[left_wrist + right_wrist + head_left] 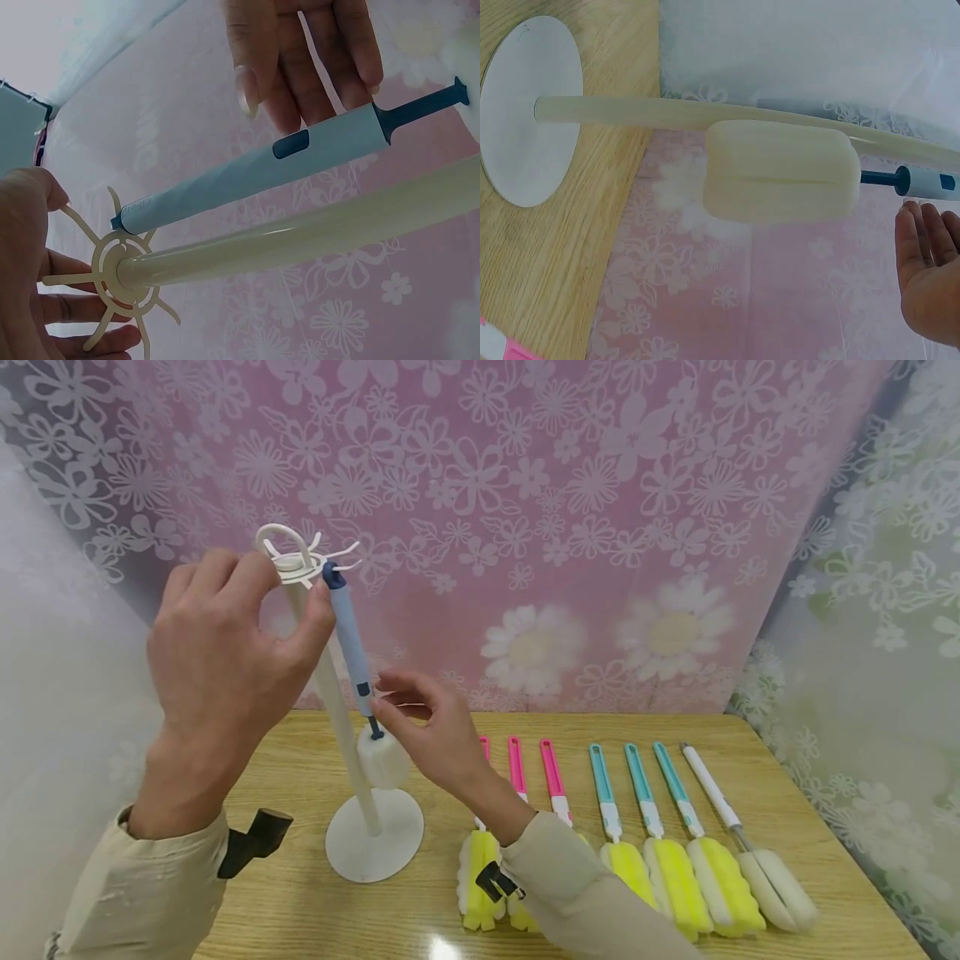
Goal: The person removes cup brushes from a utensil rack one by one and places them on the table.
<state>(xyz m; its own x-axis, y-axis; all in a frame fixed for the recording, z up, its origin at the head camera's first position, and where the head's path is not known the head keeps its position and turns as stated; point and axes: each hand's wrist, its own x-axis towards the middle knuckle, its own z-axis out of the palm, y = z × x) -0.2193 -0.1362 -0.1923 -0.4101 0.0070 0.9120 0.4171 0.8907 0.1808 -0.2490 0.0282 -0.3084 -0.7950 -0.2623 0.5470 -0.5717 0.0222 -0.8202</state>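
A white rack (pixel 330 693) with a round base, a post and a ring of hooks at the top stands on the left of the table. From one hook hangs a bottle brush (pixel 351 635) with a light-blue handle, its dark loop at the ring and its white sponge head (pixel 780 172) down beside the post. My left hand (pixel 225 635) holds the rack's top, fingers and thumb around the hooks (pixel 79 278). Close beside the lower handle is my right hand (pixel 435 727), its fingers loosely extended along the handle (pixel 262 176) and not closed round it.
On the wooden table (pixel 285 777) at right lies a row of sponge brushes: several with pink handles (pixel 552 768) or teal handles (pixel 602 777) and yellow-white heads, and a white one (pixel 708 785) at the end. Floral curtains (pixel 480 485) hang behind and at the sides.
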